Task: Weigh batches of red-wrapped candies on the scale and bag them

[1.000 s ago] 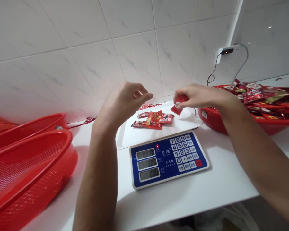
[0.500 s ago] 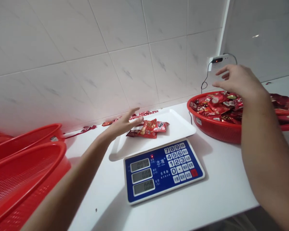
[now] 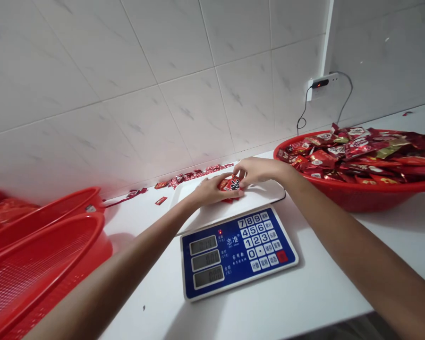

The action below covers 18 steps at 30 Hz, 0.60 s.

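Small red snack packets [image 3: 231, 184] are gathered on the white tray [image 3: 212, 215] of a digital scale [image 3: 238, 252]. My left hand [image 3: 212, 190] curls round them from the left, thumb along the near side. From the right, my right hand [image 3: 257, 170] closes its bent fingers on the same packets, fingertips pointing down at the tray. Between them the hands cover part of the bunch, so some packets are hidden. Below the tray, the scale's blue panel shows three small displays and a keypad.
At the right stands a red basket [image 3: 340, 189] heaped with similar packets. Red mesh baskets [image 3: 74, 236] fill the left side. Loose red packets [image 3: 194, 174] lie along the tiled wall. A power strip [image 3: 320, 85] with cables hangs behind.
My right hand has come from above the right basket to the packets on the tray. My left hand has shifted right and closed round them. A small red piece now lies left of the tray.
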### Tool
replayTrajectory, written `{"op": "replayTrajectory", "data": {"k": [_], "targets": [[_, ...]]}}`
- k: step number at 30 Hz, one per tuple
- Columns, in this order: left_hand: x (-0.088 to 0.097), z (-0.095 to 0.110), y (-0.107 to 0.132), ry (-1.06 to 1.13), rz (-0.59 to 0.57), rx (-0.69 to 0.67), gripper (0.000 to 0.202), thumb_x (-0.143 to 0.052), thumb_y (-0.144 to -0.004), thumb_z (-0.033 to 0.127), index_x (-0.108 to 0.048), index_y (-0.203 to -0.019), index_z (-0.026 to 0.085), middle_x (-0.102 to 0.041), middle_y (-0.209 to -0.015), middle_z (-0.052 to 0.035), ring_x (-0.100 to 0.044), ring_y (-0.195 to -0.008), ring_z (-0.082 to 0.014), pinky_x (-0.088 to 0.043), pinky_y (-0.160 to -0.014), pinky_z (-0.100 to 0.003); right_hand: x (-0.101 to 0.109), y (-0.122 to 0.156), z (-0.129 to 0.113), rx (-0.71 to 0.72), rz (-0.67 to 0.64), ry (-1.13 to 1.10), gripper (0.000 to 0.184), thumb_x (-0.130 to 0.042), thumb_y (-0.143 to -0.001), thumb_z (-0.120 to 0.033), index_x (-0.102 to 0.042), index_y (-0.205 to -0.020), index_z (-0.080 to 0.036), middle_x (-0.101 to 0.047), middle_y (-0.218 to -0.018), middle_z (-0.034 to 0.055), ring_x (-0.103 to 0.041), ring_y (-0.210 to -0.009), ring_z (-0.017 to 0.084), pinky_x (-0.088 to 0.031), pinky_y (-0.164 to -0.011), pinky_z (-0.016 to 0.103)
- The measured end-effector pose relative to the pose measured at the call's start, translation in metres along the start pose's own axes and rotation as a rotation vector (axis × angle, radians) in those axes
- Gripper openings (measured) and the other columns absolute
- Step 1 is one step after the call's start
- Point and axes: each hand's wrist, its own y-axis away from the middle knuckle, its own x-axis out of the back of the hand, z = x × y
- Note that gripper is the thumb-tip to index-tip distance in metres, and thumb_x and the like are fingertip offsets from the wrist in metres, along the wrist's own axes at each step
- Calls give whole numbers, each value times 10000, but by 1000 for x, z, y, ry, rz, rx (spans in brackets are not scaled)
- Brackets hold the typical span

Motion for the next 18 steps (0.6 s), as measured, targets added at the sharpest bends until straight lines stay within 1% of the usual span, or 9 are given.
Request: {"op": "replayTrajectory", "data": {"k": [1, 3, 5, 7, 9, 10, 13, 15, 18], "targets": [[-1, 3, 2, -2, 8, 14, 857, -669, -692, 717, -566, -1389, 231, -610, -1399, -167, -515, -1302, -443, -381, -1074, -605, -3, -2, -1, 4, 9, -21, 539, -723, -735, -189, -663, -1268, -146, -725, -1119, 111, -671, -990, 245, -500, -758, 331], [-3, 7, 7, -5, 39, 31, 717, -653, -714, 670, -641, -1275, 224, -636, -1352, -157, -537, -1256, -424, -390, -1055, -600, -6, -2, -6, -9, 55, -59, 666, -729, -705, -152, -583, -1355, -131, -710, -1177, 120, -650, -1068, 258, -499, -795, 332], [-5, 11, 13, 1, 76, 27, 553, -647, -738, 604, -695, -1130, 217, -679, -1246, -147, -596, -1144, -388, -433, -1002, -561, -9, 1, -12, -33, 94, -72, 766, -716, -693, -124, -483, -1423, -95, -692, -1211, 145, -644, -1073, 270, -500, -785, 340], [-7, 14, 18, 16, 110, 14, 429, -665, -746, 528, -713, -1023, 203, -704, -1125, -134, -638, -1014, -341, -472, -937, -501, -11, 4, -17, -34, 127, -44, 794, -712, -679, -118, -450, -1426, -62, -675, -1213, 177, -649, -1038, 285, -500, -756, 346], [-10, 14, 21, 39, 152, -4, 366, -691, -743, 442, -715, -1014, 198, -704, -1073, -114, -645, -962, -308, -480, -906, -457, -11, 6, -18, -42, 144, -28, 791, -733, -654, -126, -473, -1399, -66, -663, -1206, 186, -660, -996, 291, -505, -729, 344], [-12, 14, 22, 55, 176, -15, 350, -695, -744, 399, -714, -1033, 203, -704, -1061, -100, -645, -957, -295, -479, -901, -439, -10, 6, -16, -49, 129, -43, 788, -742, -651, -133, -481, -1393, -85, -662, -1204, 176, -669, -964, 282, -512, -716, 340], [-16, 11, 23, 122, 249, -51, 343, -687, -738, 276, -708, -1077, 229, -713, -1044, -55, -643, -957, -258, -472, -894, -396, -3, 5, -5, -72, 27, -134, 750, -751, -681, -144, -498, -1387, -156, -679, -1164, 111, -689, -829, 216, -536, -679, 312], [-17, 8, 23, 177, 295, -64, 336, -701, -702, 228, -713, -1038, 225, -721, -1017, -40, -638, -953, -248, -466, -891, -383, 3, 6, 3, -83, -1, -162, 691, -756, -720, -161, -521, -1369, -159, -684, -1144, 98, -688, -801, 188, -550, -681, 292], [-13, 5, 21, 288, 355, -57, 333, -719, -666, 215, -707, -998, 201, -720, -953, -33, -631, -914, -232, -467, -855, -359, 9, 9, 10, -99, 12, -158, 579, -736, -792, -185, -550, -1338, -130, -686, -1150, 110, -682, -798, 168, -549, -685, 271]]}}
